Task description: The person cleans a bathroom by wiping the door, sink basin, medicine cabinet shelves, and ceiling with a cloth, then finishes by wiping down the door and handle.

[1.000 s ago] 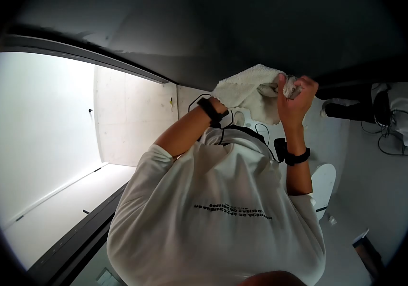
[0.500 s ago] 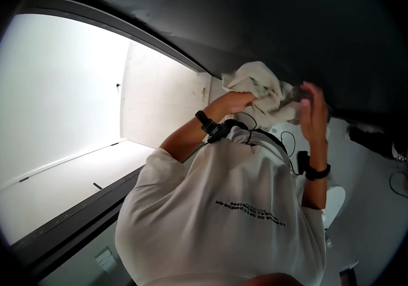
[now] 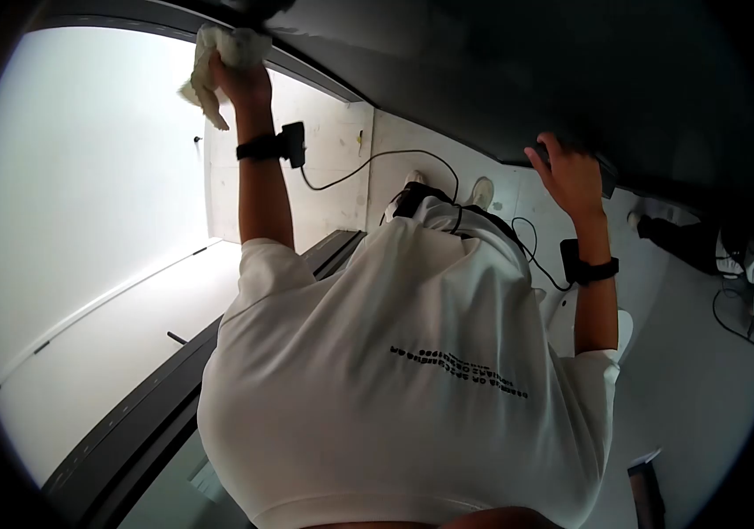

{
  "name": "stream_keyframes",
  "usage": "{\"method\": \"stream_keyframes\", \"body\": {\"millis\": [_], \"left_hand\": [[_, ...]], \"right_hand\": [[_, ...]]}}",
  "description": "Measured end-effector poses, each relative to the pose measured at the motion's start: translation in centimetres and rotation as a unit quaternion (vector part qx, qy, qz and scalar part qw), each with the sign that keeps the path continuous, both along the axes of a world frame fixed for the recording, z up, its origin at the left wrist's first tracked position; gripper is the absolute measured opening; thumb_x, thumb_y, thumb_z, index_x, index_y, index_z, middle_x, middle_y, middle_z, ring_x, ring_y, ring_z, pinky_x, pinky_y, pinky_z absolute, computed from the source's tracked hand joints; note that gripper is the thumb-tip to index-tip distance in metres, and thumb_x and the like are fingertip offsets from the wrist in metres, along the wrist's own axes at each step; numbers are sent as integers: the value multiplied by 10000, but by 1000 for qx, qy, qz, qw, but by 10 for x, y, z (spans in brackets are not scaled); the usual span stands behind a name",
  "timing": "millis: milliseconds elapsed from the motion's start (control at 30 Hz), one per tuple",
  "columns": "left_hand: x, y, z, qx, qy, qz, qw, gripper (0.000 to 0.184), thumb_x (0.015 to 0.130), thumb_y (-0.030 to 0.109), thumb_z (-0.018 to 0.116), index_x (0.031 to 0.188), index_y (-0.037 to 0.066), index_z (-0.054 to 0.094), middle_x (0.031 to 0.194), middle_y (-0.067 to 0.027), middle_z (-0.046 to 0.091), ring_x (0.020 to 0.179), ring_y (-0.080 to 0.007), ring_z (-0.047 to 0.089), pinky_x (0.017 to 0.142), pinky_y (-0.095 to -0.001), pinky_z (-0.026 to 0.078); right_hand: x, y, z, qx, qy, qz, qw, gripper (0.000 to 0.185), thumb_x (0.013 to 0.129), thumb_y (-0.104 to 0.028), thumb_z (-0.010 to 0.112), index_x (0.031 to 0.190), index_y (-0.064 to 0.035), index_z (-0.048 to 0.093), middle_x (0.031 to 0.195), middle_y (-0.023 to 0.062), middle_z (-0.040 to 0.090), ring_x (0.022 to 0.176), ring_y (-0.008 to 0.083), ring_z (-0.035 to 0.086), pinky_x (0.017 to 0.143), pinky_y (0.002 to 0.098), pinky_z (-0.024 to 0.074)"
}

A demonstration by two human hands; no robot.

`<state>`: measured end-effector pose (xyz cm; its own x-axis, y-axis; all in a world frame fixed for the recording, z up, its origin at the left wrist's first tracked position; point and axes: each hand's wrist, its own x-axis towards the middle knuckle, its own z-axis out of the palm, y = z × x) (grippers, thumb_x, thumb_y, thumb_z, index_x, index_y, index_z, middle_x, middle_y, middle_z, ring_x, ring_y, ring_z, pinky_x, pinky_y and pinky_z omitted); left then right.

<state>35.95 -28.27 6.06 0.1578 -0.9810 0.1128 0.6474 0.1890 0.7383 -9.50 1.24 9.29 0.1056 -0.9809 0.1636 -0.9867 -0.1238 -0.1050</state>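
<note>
My left hand (image 3: 245, 84) is raised at the upper left, its fingers closed round a crumpled whitish cloth (image 3: 209, 75). The cloth lies against the dark frame (image 3: 315, 84) beside the bright opening, with one end hanging down. Over on the right, my right hand (image 3: 573, 181) rests near the lower edge of a large dark panel (image 3: 483, 79). Its thumb and fingers are apart, and no object shows in it. Each wrist wears a black band with a small device.
A bright room with pale walls (image 3: 104, 150) shows through the opening at left. A black cable (image 3: 377, 154) runs from my left wrist. At right are another person's dark-clad leg (image 3: 681, 242) and cables. A white rounded object (image 3: 626, 331) stands behind my right arm.
My left hand has moved up and left with the cloth, away from my right hand. The right hand has come away from the cloth and now lies by the panel's edge.
</note>
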Motion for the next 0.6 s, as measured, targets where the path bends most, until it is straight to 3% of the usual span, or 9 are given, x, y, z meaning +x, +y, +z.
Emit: {"method": "stream_keyframes", "body": {"millis": [167,233,267,300,333,400,467,567,600], "left_hand": [[-100,13,9,27,134,-33,990,268,896,266,542,1104,110,610,1056,-33,656,1019,-190,617,954,-347,481],[-98,23,-5,13,209,-133,969,311,898,306,475,1086,117,637,1094,-44,652,1041,-213,612,952,-375,482],[-108,35,-4,99,208,-68,971,306,870,340,481,1014,129,651,1031,-47,663,955,-212,619,891,-371,502],[-108,39,-17,47,258,-138,955,316,875,382,484,950,119,643,977,-66,667,892,-231,633,830,-401,523],[-107,27,-85,-36,66,-70,995,236,862,314,544,951,114,633,957,-59,648,919,-223,626,847,-400,524],[-139,43,-137,33,-16,-136,990,159,865,233,612,957,104,629,935,-64,635,956,-219,626,878,-403,524],[-195,118,-67,-28,-155,-277,948,238,945,278,554,1038,83,652,1016,-81,663,1012,-263,632,937,-416,506],[-261,175,-45,-144,-318,-402,846,241,938,267,572,1063,75,649,1039,-84,664,1016,-261,633,930,-402,509],[-274,186,-44,-175,-359,-428,811,244,936,263,579,1071,73,648,1047,-85,664,1017,-261,634,928,-398,510]], "right_hand": [[-14,-17,-5,-8,-4,-7,1000,254,927,-370,643,910,-122,590,638,63,640,570,281,656,514,385,516],[-10,-19,-6,14,10,-13,1000,240,942,-347,633,922,-109,613,643,65,649,557,277,654,519,381,514],[-8,-19,-7,27,16,-14,999,235,950,-336,628,928,-102,624,646,66,653,551,275,652,521,378,512],[-6,-19,-8,22,12,-19,1000,237,942,-341,637,921,-106,623,646,64,655,549,277,652,523,381,514],[-5,-20,-10,16,7,-23,1000,239,934,-346,646,915,-109,623,646,63,656,548,278,651,525,384,515],[0,-19,-13,23,12,-49,998,248,906,-368,665,924,-124,623,659,63,664,559,288,658,527,393,521],[4,-20,-16,40,38,-79,995,275,867,-402,685,956,-148,625,682,67,678,583,304,675,526,407,531],[-25,-17,-44,132,161,-51,977,356,838,-429,697,1061,-155,652,742,70,700,634,313,691,570,434,539],[-38,-8,-67,-117,33,7,993,411,819,-387,713,1145,-142,657,813,86,718,705,310,707,647,454,549]]}}
